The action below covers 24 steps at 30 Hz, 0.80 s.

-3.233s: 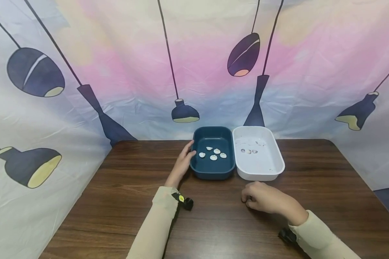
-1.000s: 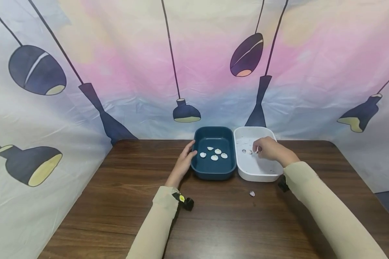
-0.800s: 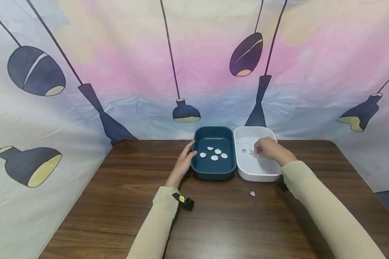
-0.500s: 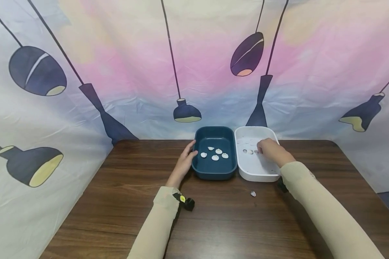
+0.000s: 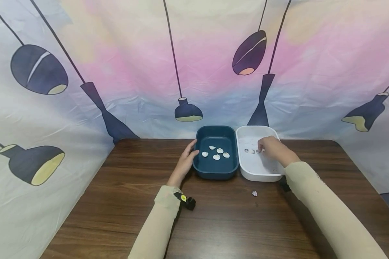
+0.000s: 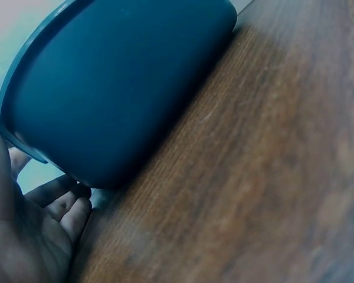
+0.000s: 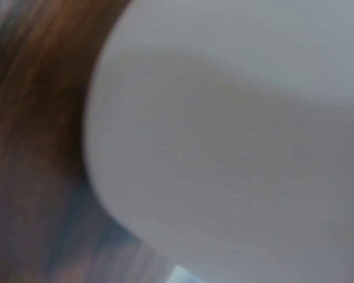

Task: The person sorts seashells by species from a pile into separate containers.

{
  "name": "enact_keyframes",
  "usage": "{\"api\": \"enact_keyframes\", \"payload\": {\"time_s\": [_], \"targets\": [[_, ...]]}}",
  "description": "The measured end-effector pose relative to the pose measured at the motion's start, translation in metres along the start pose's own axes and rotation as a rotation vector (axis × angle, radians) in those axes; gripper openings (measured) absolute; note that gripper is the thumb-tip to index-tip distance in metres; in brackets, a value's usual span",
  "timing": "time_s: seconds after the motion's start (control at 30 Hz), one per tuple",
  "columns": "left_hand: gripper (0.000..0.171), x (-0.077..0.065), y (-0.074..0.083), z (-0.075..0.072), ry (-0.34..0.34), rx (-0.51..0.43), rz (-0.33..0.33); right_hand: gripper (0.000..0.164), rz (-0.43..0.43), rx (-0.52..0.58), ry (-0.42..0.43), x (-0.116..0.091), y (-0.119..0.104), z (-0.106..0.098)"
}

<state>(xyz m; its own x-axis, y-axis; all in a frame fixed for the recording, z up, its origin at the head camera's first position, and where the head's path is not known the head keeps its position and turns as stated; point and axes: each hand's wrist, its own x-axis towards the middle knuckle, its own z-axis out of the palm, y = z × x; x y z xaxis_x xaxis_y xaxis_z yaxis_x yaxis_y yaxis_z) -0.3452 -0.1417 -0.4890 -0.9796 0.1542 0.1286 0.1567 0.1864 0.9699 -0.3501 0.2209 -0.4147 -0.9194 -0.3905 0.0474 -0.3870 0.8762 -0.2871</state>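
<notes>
In the head view, my left hand (image 5: 184, 163) rests against the left side of a dark blue tray (image 5: 216, 175), thumb at the rim; the left wrist view shows several fingers (image 6: 76, 218) against its outer wall. Several white seashells (image 5: 216, 157) lie inside that tray. My right hand (image 5: 275, 149) reaches down into the white tray (image 5: 260, 177), fingers curled at the right end of a short row of small shells (image 5: 253, 151). A pale shell (image 5: 263, 151) shows at its fingertips, partly hidden by them. The right wrist view holds only the tray's blurred wall (image 7: 224, 165).
The trays stand side by side at the back of a brown wooden table (image 5: 214, 219). One small purplish shell (image 5: 254, 193) lies on the table in front of the white tray. Behind hangs a cloth (image 5: 133, 54) printed with lamps.
My right hand has gone from the table in front up into the white tray, uncovering the loose shell. Over the last second it shifts only slightly. The left hand stays at the blue tray.
</notes>
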Motion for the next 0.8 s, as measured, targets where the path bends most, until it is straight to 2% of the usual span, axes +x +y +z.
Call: {"api": "enact_keyframes", "payload": {"time_s": [0.13,0.27,0.53,0.8], "targets": [[0.056,0.000,0.001,0.001,-0.002,0.003,-0.005,0.013,-0.099,0.035,0.060,-0.008,-0.009,-0.010],[0.056,0.001,0.000,0.001,-0.001,0.003,-0.008,0.016,-0.162,0.053,0.081,-0.018,-0.020,-0.016],[0.055,0.001,0.000,-0.001,0.000,-0.003,0.005,0.015,-0.219,0.051,0.084,-0.036,-0.045,-0.022],[0.055,0.000,0.001,0.000,-0.005,-0.023,0.004,0.012,-0.293,0.031,0.160,-0.061,-0.064,-0.019]]}}
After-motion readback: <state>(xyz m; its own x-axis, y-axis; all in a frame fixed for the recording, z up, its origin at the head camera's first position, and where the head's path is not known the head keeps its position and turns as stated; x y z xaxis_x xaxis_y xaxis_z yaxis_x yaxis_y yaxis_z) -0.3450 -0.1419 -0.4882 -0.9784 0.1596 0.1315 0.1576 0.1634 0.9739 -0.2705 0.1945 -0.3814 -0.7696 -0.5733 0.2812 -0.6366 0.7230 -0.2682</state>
